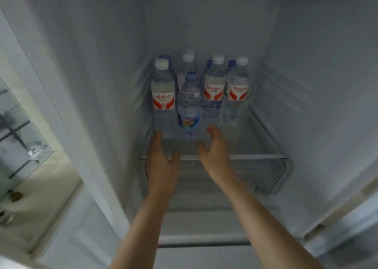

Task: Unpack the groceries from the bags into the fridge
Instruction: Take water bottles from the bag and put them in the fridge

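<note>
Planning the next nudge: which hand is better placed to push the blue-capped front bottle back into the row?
Probably the right hand: its open fingers reach beside the blue-capped bottle, while the left hand points at the red-labelled bottle.

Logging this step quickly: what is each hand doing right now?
Left hand: open, holding nothing, fingertips by the red-label bottle.
Right hand: open, holding nothing, near the blue-cap bottle.

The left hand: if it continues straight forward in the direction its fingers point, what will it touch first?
Most likely the red-labelled water bottle at the front left of the shelf. The left hand is open, its fingertips right at that bottle's base; whether they already touch is unclear.
</note>
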Demonstrator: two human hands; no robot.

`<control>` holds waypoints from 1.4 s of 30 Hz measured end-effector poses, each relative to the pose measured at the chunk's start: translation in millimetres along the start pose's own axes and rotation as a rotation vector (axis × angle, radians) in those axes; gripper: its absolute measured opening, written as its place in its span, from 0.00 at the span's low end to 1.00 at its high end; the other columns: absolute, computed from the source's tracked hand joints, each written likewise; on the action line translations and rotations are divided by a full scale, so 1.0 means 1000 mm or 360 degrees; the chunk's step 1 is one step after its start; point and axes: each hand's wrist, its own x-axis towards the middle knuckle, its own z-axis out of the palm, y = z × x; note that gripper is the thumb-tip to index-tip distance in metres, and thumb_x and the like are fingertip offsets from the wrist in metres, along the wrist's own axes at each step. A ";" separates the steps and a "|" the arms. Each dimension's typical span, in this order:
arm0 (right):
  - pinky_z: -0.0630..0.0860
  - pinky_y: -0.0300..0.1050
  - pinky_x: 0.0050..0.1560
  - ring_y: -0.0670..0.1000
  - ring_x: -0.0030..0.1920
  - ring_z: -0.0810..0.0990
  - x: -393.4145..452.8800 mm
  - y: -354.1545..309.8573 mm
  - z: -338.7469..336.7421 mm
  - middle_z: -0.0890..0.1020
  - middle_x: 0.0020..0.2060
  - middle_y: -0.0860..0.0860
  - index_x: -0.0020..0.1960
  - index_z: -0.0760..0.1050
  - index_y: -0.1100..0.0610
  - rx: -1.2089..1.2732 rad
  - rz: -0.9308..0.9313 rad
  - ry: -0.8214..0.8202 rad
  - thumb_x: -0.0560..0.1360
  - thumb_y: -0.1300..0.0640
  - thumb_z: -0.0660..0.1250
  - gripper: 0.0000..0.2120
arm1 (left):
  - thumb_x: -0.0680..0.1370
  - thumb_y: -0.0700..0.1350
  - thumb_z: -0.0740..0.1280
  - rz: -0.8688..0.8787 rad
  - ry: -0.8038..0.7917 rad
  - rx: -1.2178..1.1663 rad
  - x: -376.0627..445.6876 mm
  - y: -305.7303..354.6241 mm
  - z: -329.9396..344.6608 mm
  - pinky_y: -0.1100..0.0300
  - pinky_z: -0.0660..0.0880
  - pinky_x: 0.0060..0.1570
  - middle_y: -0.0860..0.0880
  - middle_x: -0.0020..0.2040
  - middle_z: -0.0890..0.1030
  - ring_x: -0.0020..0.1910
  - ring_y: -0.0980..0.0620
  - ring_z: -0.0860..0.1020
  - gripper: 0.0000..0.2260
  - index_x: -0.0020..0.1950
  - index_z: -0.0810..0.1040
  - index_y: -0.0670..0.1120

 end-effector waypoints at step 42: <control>0.74 0.41 0.58 0.42 0.54 0.77 -0.708 0.026 -0.115 0.78 0.54 0.46 0.64 0.72 0.55 -0.0486 0.1194 0.0662 0.77 0.62 0.64 0.16 | 0.79 0.46 0.63 0.0296 -0.2177 0.0436 -0.533 -0.015 -0.149 0.53 0.78 0.46 0.55 0.42 0.81 0.44 0.57 0.79 0.06 0.54 0.78 0.52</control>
